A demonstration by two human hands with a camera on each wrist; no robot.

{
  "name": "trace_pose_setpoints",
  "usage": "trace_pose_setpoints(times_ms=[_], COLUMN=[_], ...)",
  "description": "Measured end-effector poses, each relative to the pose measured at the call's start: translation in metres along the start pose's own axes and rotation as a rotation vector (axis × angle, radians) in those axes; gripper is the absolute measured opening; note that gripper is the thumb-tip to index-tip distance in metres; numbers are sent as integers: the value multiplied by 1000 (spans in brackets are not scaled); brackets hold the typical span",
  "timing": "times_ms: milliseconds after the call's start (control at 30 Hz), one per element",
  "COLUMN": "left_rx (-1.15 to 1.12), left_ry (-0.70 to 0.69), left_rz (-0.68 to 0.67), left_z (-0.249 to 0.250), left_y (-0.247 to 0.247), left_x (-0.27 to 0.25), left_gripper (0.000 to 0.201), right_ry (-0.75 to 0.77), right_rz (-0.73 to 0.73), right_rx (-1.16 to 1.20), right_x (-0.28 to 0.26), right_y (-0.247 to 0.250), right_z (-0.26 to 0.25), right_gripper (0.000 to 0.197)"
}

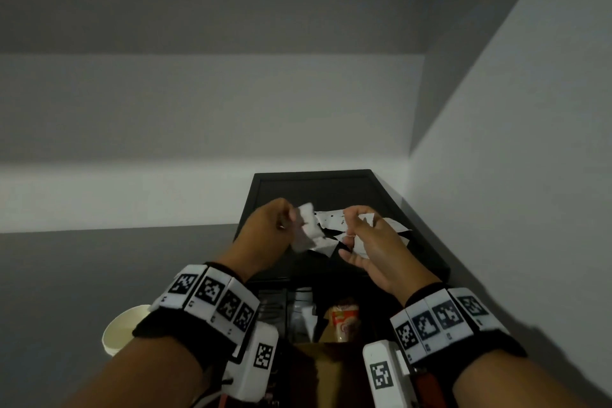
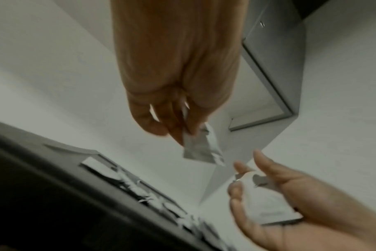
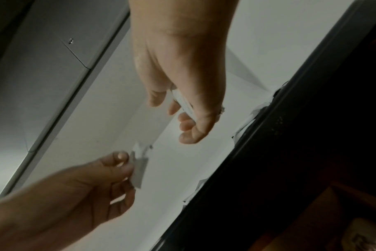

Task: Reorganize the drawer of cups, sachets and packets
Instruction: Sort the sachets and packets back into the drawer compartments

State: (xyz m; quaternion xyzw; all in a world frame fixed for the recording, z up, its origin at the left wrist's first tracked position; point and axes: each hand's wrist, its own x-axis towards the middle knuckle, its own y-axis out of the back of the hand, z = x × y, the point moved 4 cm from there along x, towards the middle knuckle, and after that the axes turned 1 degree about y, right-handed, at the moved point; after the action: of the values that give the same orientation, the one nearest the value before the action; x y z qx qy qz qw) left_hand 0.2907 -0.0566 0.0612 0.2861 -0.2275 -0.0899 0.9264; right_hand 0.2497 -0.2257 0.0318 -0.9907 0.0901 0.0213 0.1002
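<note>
In the head view both hands hover over a black tray [image 1: 424,242] strewn with white sachets [image 1: 331,219]. My left hand [image 1: 291,225] pinches a small stack of white sachets [image 1: 308,225]; the left wrist view shows the fingers closed on a crumpled sachet [image 2: 202,147]. My right hand [image 1: 354,235] holds another white sachet [image 1: 362,243] in its curled fingers and palm, seen flat in the left wrist view as a white packet [image 2: 266,205]. A small gap separates the two hands. The open drawer [image 1: 331,371] lies below the wrists.
In the drawer sit an orange-labelled packet [image 1: 344,321] and clear packets [image 1: 303,311]. A white paper cup [image 1: 121,331] stands on the grey counter at the left. White walls close in behind and on the right; a grey cabinet [image 3: 43,71] hangs overhead.
</note>
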Motion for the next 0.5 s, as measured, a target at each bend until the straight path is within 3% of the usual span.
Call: trace_pose_setpoints(times_ms=[100,200,333,500], left_rx=[-149,-143,130,603], left_ry=[-35,-33,117,335], left_rz=[-209,-179,-22,-276], left_z=[20,24,-5,-55], left_y=[-16,-29,-26,-38], left_x=[-3,-1,8,8], left_gripper=[30,30,32,55], right_ry=[10,10,-8,-27], right_rz=[-133,-184,-95,-39], right_rx=[29,18,1,-49], right_x=[-6,-10,-8,-7], right_y=[-13,-22,-11,3], right_z=[-2,-1,-2,-2], right_gripper=[19,22,25,30])
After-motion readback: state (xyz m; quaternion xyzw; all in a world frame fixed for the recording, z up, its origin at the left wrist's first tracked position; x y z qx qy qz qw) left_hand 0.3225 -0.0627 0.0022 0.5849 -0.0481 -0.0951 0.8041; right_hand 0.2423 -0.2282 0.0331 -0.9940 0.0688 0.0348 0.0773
